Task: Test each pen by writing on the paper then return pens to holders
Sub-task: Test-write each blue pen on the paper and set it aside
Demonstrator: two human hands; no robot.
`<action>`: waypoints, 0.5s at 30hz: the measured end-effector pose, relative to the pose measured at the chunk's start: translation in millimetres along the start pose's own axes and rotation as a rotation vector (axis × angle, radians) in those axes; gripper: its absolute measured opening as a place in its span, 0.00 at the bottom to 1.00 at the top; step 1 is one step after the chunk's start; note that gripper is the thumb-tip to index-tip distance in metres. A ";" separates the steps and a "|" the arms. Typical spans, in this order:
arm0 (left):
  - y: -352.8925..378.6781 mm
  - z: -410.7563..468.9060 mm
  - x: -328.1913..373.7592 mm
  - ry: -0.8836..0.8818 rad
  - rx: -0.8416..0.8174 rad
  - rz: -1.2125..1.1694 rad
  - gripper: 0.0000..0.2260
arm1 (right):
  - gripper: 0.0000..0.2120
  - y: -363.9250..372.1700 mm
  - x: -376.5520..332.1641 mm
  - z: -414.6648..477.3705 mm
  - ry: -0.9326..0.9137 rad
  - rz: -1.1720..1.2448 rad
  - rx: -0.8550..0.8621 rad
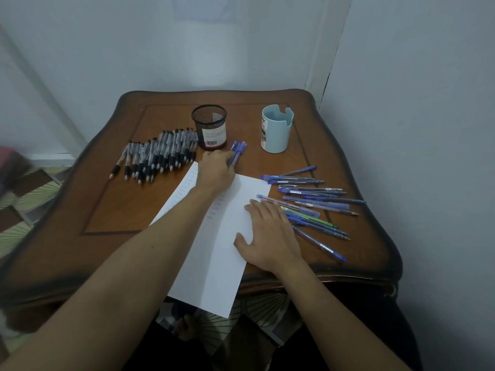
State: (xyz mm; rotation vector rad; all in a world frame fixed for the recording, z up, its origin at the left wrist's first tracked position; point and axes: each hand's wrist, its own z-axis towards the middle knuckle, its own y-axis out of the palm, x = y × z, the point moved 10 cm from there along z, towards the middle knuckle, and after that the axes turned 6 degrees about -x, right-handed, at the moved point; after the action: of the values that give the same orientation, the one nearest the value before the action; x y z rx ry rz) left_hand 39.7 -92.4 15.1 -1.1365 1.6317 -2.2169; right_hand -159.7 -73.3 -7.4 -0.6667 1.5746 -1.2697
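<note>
Head view looks down on a brown wooden table with a dark curved edge (107, 210), which stands in a corner between pale walls. A white sheet of paper (214, 263) lies on it at a slant, its near corner hanging over the table edge, with short rows of small pen marks on its far part.

At the left, a row of black-and-clear click pens (158, 153) lies side by side. At the right, a loose pile of blue pens (308, 202) lies spread beside the paper.

The right hand (267, 236) rests flat on the right part of the paper, fingers straight and a little apart, holding nothing. The left hand (215, 171) reaches over the far edge of the paper, and its fingers are curled around a small bundle of blue capped pens (237, 152). There are perhaps three of them, but the hand covers their lower ends.

The bundle is just in front of a black wire-mesh pen holder (210, 127). A light blue plastic pen holder (277, 129) stands upright to its right, well apart.
</note>
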 end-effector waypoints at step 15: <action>49.2 -12.0 39.2 0.154 -0.248 0.020 0.17 | 0.34 -3.2 3.2 -1.0 0.039 -0.023 0.041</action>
State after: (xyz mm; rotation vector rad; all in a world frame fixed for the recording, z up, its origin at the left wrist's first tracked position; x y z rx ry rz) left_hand -10.0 -123.6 -10.6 -1.0180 2.0182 -2.1841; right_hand -162.3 -76.6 -5.5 -0.6394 1.5720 -1.3361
